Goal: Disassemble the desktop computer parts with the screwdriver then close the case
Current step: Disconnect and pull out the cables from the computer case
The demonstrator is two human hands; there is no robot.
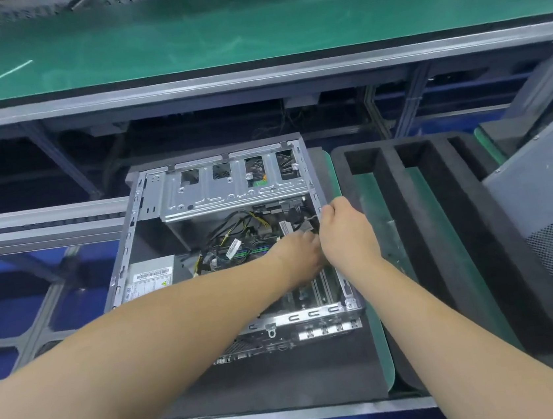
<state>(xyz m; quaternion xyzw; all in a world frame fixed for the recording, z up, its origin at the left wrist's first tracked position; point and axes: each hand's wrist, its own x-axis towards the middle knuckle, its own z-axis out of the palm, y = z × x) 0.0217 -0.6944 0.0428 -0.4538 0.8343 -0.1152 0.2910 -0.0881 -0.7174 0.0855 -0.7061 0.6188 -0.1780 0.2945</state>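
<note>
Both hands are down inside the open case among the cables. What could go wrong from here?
1. The right hand is at a thin cable near the case edge; pulling on the wire rather than its plug could damage it.
2. The left hand reaches in among loose cable bundles, which may snag.
3. The bare metal case rim beside the right wrist might scrape skin.
</note>
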